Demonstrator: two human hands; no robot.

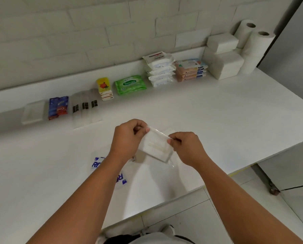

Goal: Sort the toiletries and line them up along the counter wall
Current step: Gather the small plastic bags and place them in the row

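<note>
The sorted row runs along the wall (76, 32) of the counter (217, 120), big to small: rolls (252, 50) at one o'clock, wipes (160, 70) at twelve, and a clear box (33, 112) at ten whose contents I can't tell. At centre, the left hand (127, 136) and right hand (185, 147) each pinch an end of a clear-wrapped white pack (156, 147), probably sizing it up for the row. Flat wrappers (120, 180) lie at seven.

You have a matte white countertop (235, 120) under a white brick-pattern wall (76, 32) | a flat clear plastic bag with blue lettering (122, 181) lies on it near the front edge | pale glossy floor tiles (200, 219) lie below, with a small rusty-brown fitting (273, 191) on them at your right.
</note>
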